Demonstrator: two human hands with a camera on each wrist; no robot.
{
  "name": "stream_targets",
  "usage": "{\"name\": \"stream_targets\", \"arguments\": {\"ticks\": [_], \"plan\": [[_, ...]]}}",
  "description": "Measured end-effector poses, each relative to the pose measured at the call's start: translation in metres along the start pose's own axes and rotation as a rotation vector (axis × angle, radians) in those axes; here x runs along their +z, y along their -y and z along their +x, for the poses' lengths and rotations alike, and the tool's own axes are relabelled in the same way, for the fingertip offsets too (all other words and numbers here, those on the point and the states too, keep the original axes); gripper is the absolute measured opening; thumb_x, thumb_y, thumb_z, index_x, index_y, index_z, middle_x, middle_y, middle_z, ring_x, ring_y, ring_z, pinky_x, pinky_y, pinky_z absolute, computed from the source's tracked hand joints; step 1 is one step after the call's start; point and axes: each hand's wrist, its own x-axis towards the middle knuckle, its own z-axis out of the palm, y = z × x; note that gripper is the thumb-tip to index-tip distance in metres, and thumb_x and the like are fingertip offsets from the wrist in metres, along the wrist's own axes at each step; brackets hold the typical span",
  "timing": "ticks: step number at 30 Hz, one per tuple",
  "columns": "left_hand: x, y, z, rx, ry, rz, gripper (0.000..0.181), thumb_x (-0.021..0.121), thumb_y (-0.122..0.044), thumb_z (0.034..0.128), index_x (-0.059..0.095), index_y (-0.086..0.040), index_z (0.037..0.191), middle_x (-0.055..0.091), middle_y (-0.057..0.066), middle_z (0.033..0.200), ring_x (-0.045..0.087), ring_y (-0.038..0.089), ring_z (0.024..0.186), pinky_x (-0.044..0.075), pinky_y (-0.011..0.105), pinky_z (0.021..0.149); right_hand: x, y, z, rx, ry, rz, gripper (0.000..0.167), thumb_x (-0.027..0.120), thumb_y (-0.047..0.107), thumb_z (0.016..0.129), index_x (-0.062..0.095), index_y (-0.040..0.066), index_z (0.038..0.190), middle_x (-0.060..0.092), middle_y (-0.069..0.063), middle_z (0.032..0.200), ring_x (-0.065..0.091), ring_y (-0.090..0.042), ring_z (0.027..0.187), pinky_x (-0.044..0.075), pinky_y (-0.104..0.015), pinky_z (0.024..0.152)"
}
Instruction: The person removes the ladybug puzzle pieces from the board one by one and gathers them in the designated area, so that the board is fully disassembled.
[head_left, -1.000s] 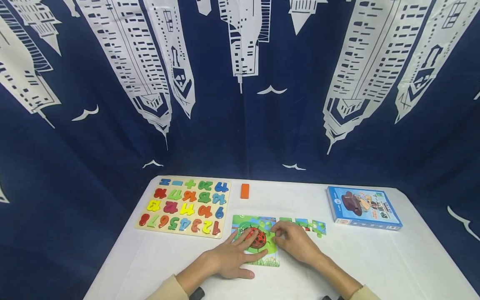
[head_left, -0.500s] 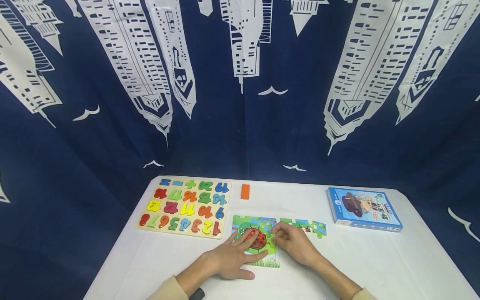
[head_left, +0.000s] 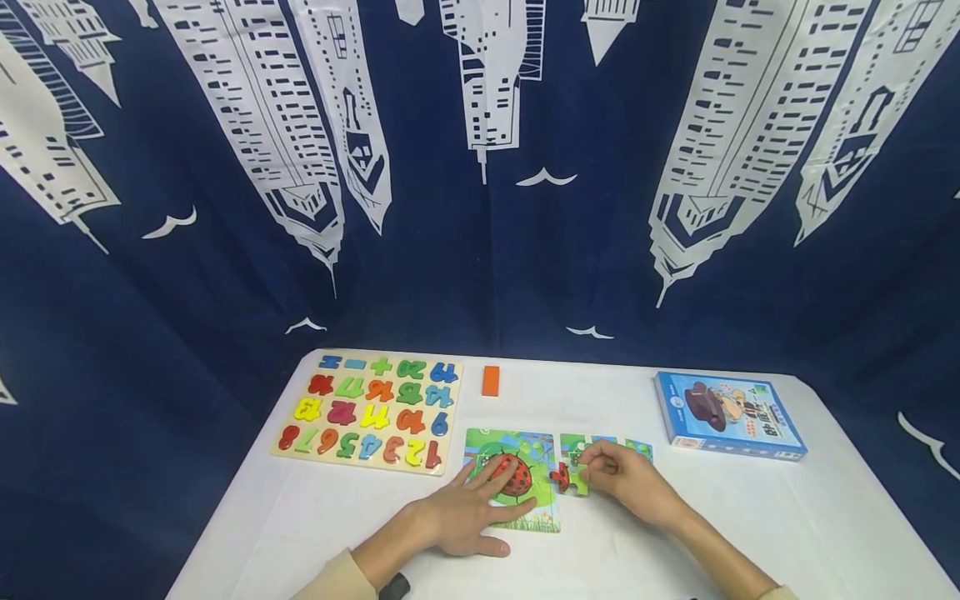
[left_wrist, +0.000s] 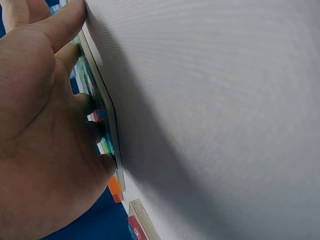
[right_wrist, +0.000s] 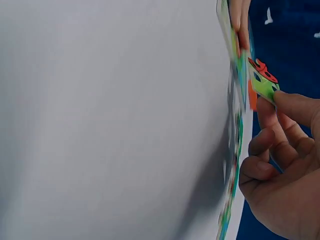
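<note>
My left hand (head_left: 467, 515) rests on the ladybug picture board (head_left: 542, 500) with its fingers straight and spread. In the left wrist view those fingers lie over the board's edge. My right hand (head_left: 633, 485) pinches a green jigsaw puzzle piece (head_left: 574, 478) between thumb and index finger, just right of the board. Part of a red, black-spotted ladybug is printed on it. The right wrist view shows this puzzle piece (right_wrist: 265, 82) tilted and raised off the table. Behind my right hand lies a row of puzzle pieces (head_left: 572, 442), partly hidden by it.
At the left lies a wooden number board (head_left: 367, 467) filled with coloured figures. An orange block (head_left: 491, 381) lies behind the ladybug board. A blue puzzle box (head_left: 731, 415) stands at the back right of the white table (head_left: 712, 525). A blue curtain hangs behind.
My right hand has moved right, away from the board's right edge, and the ladybug puzzle piece now shows in its fingers. My left hand has stayed in place on the board.
</note>
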Motion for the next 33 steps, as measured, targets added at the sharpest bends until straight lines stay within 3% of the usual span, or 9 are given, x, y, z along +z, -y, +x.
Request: {"name": "stream_targets", "arguments": {"ticks": [8,20,25,33], "plan": [[0.002,0.002,0.000,0.017,-0.015,-0.022,0.065,0.038,-0.063,0.0881,0.014,-0.043,0.145,-0.002,0.008,0.155,-0.007,0.030,0.139,0.007,0.057,0.107,-0.033,-0.020,-0.014,0.073,0.024,-0.045,0.028,0.065,0.031,0.085,0.062,0.010,0.103,0.062,-0.005,0.076,0.051,-0.014,0.064,0.042,-0.025,0.056],[0.002,0.003,-0.001,0.019,-0.016,-0.024,0.065,0.039,-0.063,0.0880,0.015,-0.043,0.145,-0.002,0.008,0.155,-0.006,0.030,0.139,0.008,0.057,0.107,-0.064,-0.039,-0.026,0.137,-0.001,-0.118,0.028,0.067,0.026,0.084,0.061,0.005,0.101,0.063,-0.001,0.077,0.054,-0.015,0.070,0.044,-0.024,0.062],[0.002,0.003,-0.001,0.016,-0.011,-0.023,0.065,0.038,-0.063,0.0877,0.014,-0.043,0.145,-0.003,0.007,0.155,-0.006,0.030,0.139,0.008,0.057,0.107,-0.072,-0.043,-0.027,0.183,-0.049,-0.162,0.026,0.068,0.024,0.082,0.062,0.006,0.100,0.061,-0.001,0.077,0.053,-0.015,0.070,0.043,-0.024,0.062],[0.003,0.004,-0.001,0.023,-0.019,-0.034,0.065,0.038,-0.063,0.0878,0.014,-0.044,0.145,-0.002,0.007,0.155,-0.006,0.029,0.139,0.007,0.056,0.108,-0.071,-0.047,-0.025,0.212,-0.049,-0.196,0.019,0.069,0.019,0.081,0.064,0.007,0.095,0.059,-0.001,0.077,0.052,-0.014,0.070,0.044,-0.024,0.060]]}}
